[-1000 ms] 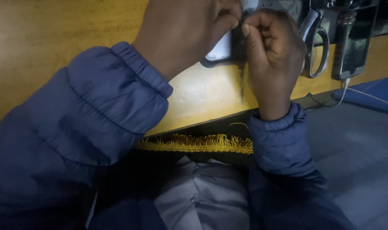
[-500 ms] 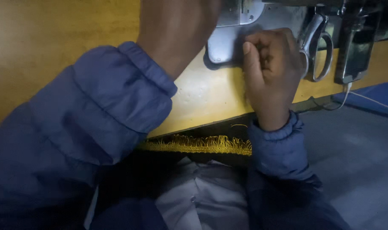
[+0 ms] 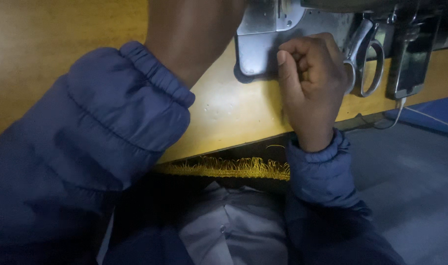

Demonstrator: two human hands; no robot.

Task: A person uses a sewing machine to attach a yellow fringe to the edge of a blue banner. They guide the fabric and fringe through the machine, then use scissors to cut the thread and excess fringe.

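Yellow wooden bench (image 3: 224, 118), upper frame. Right hand (image 3: 312, 81), fingers curled closed, on grey metal machine plate (image 3: 256, 54). Left hand's fingers out of frame; steel scissors (image 3: 366, 59) beside.

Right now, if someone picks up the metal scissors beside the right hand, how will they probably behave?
The scissors look all metal, so probably stiff and rather heavy for their size. The smooth shiny handle loops may feel a little slippery. They lie flat on the wooden table next to the right hand, so they should slide, not roll.
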